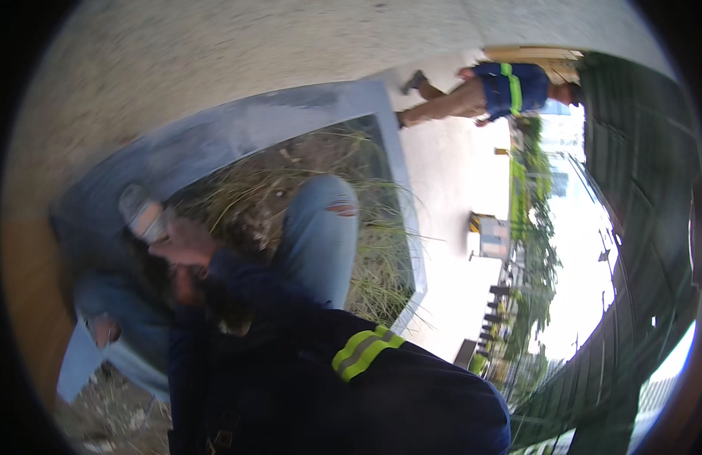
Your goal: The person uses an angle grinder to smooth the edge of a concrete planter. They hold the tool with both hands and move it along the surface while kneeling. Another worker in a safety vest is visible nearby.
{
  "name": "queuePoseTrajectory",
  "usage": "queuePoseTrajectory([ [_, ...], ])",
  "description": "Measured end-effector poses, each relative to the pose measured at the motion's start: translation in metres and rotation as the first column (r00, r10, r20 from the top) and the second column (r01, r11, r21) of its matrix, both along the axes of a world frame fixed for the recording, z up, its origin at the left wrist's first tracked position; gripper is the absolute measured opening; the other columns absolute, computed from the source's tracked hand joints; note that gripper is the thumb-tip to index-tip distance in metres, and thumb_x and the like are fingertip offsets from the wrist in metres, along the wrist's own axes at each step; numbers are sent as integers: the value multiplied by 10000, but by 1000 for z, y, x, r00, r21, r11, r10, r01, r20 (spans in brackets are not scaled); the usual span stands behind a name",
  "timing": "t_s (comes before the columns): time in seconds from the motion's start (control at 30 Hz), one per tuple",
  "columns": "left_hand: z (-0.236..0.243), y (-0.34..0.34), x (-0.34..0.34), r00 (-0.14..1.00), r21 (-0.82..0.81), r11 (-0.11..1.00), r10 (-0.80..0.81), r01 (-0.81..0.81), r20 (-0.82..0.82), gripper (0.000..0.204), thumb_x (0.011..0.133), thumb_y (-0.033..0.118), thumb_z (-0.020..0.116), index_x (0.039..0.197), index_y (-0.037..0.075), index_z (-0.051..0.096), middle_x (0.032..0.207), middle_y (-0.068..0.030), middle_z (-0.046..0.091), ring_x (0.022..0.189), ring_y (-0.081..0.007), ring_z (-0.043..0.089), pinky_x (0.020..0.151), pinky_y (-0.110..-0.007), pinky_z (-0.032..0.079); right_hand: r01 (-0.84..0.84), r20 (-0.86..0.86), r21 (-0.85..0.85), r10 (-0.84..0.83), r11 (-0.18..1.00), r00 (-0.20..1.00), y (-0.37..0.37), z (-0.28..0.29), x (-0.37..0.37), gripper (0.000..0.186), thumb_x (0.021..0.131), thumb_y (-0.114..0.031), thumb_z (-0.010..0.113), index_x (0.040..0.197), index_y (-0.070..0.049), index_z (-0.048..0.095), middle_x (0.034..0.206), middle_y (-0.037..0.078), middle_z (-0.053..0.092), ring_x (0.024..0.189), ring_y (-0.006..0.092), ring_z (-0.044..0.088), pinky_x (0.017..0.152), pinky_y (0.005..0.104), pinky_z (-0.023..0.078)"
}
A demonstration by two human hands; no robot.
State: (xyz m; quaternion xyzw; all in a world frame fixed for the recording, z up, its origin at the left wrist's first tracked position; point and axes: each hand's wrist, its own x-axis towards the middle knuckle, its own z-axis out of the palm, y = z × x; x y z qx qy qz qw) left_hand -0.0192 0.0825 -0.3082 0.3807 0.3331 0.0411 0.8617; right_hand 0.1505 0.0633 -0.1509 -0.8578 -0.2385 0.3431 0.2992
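At the left of the view, my right hand (185,241) is closed round a clear, round-ended object (144,215) that looks like a plastic bottle with a pinkish patch on it. Blur hides its details. Just below, my left hand (185,285) sits close under the right one. Its fingers are smeared and partly hidden, so its grip does not show. Both arms wear dark blue sleeves, one with a yellow-green reflective band (366,353). My knees in ripped blue jeans (320,235) are bent on either side of the hands.
The scene appears tipped sideways. A grey concrete curb (237,125) borders a bed of dry grass (290,163) around my legs. A person (487,91) in a reflective-striped jacket walks on the pavement beyond. Farther off are a striped booth-like box (491,235), trees and a dark green roof (639,152).
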Motion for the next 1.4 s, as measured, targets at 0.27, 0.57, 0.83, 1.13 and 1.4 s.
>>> queuePoseTrajectory([
  [0.27, -61, -24, -17, 993, 761, 642, -110, 94, -29, 354, 1079, 352, 525, 1084, 48, 706, 979, -74, 704, 851, -193, 689, 738, -369, 580, 317, -126, -9, -316, 948, 940, -37, 7, -5, 758, 804, -415, 760, 1264, 97, 444, 960, 270, 713, 945, 438, 718, 810, 496, 551],
  [0.57, -84, -12, -27, 999, 999, -3, 21, -32, 32, 258, 1029, 297, 606, 924, 95, 726, 873, -44, 695, 764, -217, 689, 679, -369, 567, 169, -122, -50, -174, 984, 977, -6, 23, -16, 702, 782, -364, 766, 1244, 80, 478, 869, 220, 712, 862, 395, 727, 774, 475, 559],
  [0.83, -38, -32, 59, 987, 984, -132, 88, -121, 133, 210, 998, 252, 624, 916, 104, 748, 892, -47, 719, 763, -223, 700, 668, -370, 571, 510, -116, 92, -499, 856, 859, -62, -11, 28, 721, 763, -350, 791, 1269, 74, 501, 905, 231, 710, 929, 412, 720, 849, 480, 537],
  [1.13, -49, -2, 39, 998, 992, -123, 55, 2, 5, 197, 981, 245, 630, 960, 99, 760, 930, -66, 741, 775, -241, 714, 676, -378, 579, 258, -126, -157, -278, 953, 952, -14, 38, 14, 877, 693, -428, 815, 1328, 86, 497, 1123, 279, 703, 1044, 408, 706, 894, 466, 541],
  [1.4, -88, 3, 40, 998, 991, -129, 54, 31, -24, 233, 980, 274, 628, 1020, 85, 758, 957, -89, 750, 785, -264, 725, 695, -388, 585, 217, 94, -72, -210, 973, 973, 1, -12, 0, 853, 696, -399, 818, 1318, 91, 502, 1097, 268, 711, 1001, 429, 707, 859, 485, 550],
])
